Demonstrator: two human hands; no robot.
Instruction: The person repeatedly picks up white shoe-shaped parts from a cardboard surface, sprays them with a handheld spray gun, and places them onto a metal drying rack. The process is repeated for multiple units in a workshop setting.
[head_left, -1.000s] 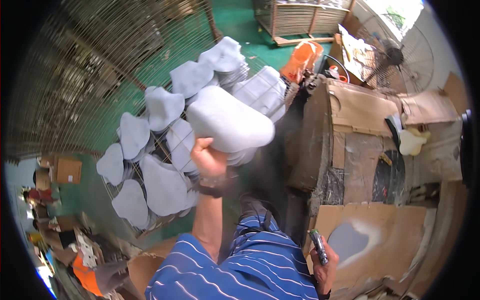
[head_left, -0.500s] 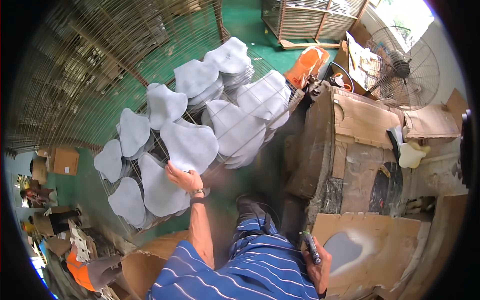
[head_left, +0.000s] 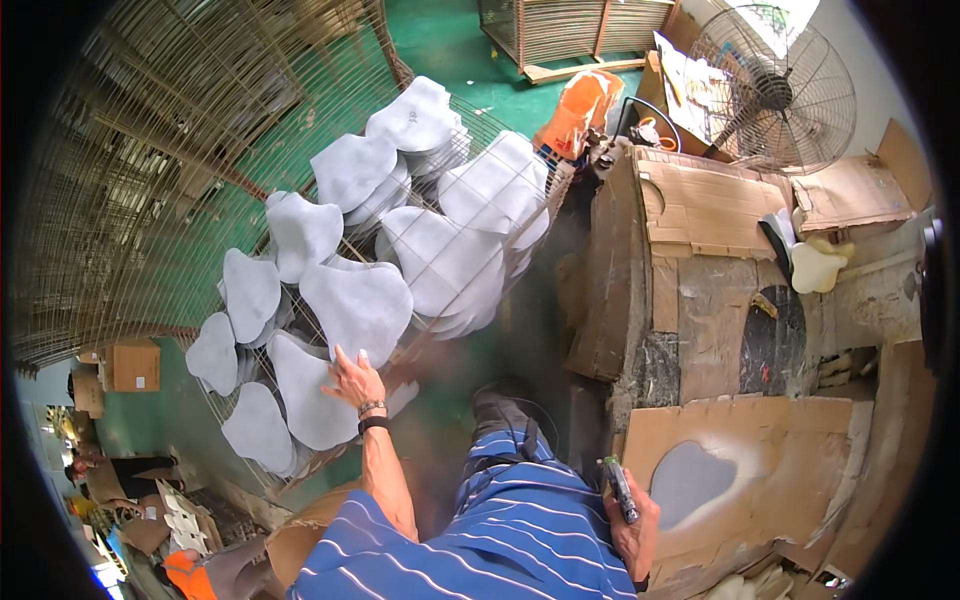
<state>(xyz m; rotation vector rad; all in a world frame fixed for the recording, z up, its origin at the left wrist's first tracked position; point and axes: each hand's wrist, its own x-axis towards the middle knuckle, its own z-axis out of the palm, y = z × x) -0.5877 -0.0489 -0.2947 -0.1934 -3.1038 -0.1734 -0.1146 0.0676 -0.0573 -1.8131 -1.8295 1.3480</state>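
My left hand (head_left: 357, 383) reaches over a wire rack, its fingers spread at the lower edge of a pale grey curved pad (head_left: 356, 305). Another such pad (head_left: 310, 390) lies beneath and beside the hand. Down at the right, my right hand (head_left: 633, 530) is wrapped round a small dark and silver spray gun (head_left: 622, 490) with a green part at its top. Beside that hand, a grey rounded shape (head_left: 690, 485) with a whitish halo shows on a cardboard sheet (head_left: 790, 460). Whether it is a pad or a mark, I cannot tell.
Several stacks of grey pads (head_left: 445, 260) cover the wire rack (head_left: 222, 415). A cardboard-covered bench (head_left: 705, 330) stands at the right, with a large fan (head_left: 772, 92) behind it. An orange container (head_left: 580, 112) stands past the rack's far end. Cardboard boxes (head_left: 133, 366) are at the left.
The view has shifted, so rack and fan sit further left. My left hand's fingers have spread apart at the pad's edge. My right hand keeps hold of the spray gun.
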